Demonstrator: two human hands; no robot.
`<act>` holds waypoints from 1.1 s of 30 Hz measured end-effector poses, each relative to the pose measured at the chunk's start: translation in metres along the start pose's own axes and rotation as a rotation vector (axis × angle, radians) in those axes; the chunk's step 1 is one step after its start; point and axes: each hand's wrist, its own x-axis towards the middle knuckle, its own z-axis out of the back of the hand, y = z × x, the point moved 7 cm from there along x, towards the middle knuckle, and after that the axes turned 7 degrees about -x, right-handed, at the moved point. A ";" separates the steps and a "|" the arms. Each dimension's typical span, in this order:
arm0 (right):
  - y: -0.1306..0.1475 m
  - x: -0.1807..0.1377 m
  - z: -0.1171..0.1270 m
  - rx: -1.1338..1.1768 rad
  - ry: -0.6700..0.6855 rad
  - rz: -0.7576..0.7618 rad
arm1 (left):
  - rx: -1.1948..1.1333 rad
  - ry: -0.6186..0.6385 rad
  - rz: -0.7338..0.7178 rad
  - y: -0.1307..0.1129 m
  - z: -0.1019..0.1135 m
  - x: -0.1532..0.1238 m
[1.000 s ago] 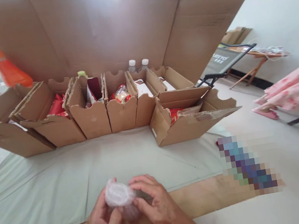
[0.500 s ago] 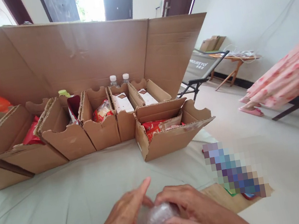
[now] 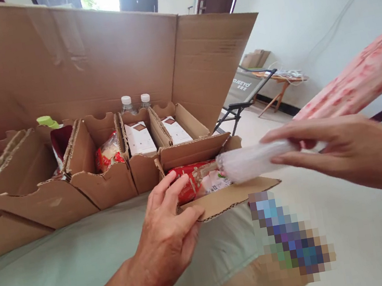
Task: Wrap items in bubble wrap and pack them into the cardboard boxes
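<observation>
Over the low open cardboard box [image 3: 223, 203] at the front right, my right hand [image 3: 338, 150] holds a whitish, see-through plastic bundle [image 3: 255, 159] between thumb and fingers. The bundle lies nearly level and is smeared by motion; what is inside it cannot be made out. Its left end hangs above the box's contents. My left hand [image 3: 171, 224] grips the box's near left corner, thumb on the front flap and fingers reaching over the rim. Inside the box lie a red food packet [image 3: 187, 187] and a white and pink packet [image 3: 214, 183].
Behind stands a row of cardboard bins [image 3: 101, 197] with packets and white cartons [image 3: 140, 139]. Two white-capped bottles [image 3: 127, 106] stand behind them, before a tall cardboard panel [image 3: 117, 53]. A folding chair [image 3: 241, 90] and a person in a pink patterned garment [image 3: 348, 77] are at right.
Both hands were together on the plastic bundle low in front. My right hand has carried it up and right over the box; my left hand has let go and moved to the box corner.
</observation>
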 end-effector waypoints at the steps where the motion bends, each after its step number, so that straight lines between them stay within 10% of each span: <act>1: 0.015 0.009 -0.008 -0.015 0.065 0.080 | -0.003 0.002 0.003 0.001 0.000 -0.001; 16: 0.118 0.052 -0.136 0.077 0.637 0.492 | -0.024 -0.056 0.002 0.003 0.000 -0.005; 29: 0.125 0.038 -0.164 0.064 0.675 0.478 | -0.021 -0.065 0.003 0.003 0.000 -0.002; 33: 0.105 0.034 -0.118 0.270 0.526 0.367 | 0.006 -0.085 0.055 0.004 0.005 -0.007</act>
